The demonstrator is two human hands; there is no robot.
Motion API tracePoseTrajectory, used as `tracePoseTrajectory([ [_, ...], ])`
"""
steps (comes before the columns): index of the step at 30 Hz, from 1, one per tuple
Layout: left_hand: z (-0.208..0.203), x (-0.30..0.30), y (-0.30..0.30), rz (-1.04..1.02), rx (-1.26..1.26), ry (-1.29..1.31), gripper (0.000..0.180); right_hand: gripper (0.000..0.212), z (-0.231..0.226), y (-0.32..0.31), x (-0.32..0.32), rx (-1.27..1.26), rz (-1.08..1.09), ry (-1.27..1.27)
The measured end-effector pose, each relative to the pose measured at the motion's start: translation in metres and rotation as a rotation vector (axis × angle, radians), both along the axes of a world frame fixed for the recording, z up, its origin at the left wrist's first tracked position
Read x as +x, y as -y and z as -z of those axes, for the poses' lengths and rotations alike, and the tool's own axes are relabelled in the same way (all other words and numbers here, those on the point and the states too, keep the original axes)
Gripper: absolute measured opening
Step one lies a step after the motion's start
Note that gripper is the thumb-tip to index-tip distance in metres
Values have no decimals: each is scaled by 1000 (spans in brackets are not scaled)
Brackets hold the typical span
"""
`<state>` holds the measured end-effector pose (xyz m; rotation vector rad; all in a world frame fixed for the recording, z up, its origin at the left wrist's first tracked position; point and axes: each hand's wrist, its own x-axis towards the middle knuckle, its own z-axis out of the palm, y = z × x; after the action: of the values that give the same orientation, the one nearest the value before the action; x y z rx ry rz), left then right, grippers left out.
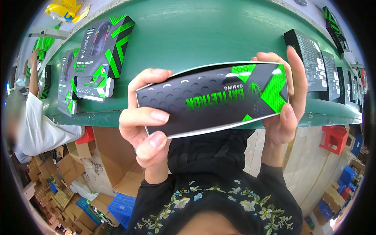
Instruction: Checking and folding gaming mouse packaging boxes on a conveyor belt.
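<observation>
The left hand [137,127] and right hand [296,94] grip a black-and-green box [215,103] between them, fingers and thumbs pressed round its two ends. The box is held up over the near edge of the green surface [203,35], its printed lettering upside down. Similar boxes lie on the surface at left [102,51] and stand in a row at right [307,58]. A red stool [335,139] stands on the floor at right.
</observation>
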<state>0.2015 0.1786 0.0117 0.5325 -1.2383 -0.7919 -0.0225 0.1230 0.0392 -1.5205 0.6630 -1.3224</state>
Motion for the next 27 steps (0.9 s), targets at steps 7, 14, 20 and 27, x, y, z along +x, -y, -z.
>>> tracePoseTrajectory([
  [7,-14,-26,32,-564,49,289,71,97,5,23,33,-82,165,-23],
  [14,-35,-5,46,-629,153,471,40,47,-11,60,23,-59,244,-333],
  [20,-14,146,43,-1138,409,1044,36,48,-8,154,-115,-248,628,-914],
  [27,46,216,8,-1168,697,1281,64,33,-6,82,37,-336,30,-717],
])
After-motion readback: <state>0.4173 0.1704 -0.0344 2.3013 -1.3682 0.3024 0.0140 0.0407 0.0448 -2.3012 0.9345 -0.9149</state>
